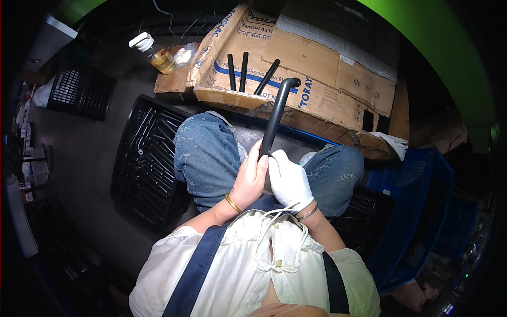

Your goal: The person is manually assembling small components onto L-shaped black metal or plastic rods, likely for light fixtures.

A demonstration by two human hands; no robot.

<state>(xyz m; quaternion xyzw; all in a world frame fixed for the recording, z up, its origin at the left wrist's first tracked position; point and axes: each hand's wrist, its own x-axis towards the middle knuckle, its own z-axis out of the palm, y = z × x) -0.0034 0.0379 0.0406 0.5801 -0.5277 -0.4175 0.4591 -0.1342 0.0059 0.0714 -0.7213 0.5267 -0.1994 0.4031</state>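
A long black handle [278,112], tube-like and bent at its far end, points away from me over my lap. My bare left hand [252,177] is wrapped round its near end. My right hand [289,178], in a white knit glove, is closed right beside that end, touching or almost touching it. Whatever the gloved fingers hold is hidden. Beyond the handle, three black bars [244,72] lean in the cardboard box, their tops pointing away from me.
An opened cardboard box [317,113] stands in front of my knees. Left of me, a black crate [150,153] holds many black handles. A bottle [161,59] with yellow liquid sits back left. Blue crates [406,195] stand right, another black basket [79,92] far left.
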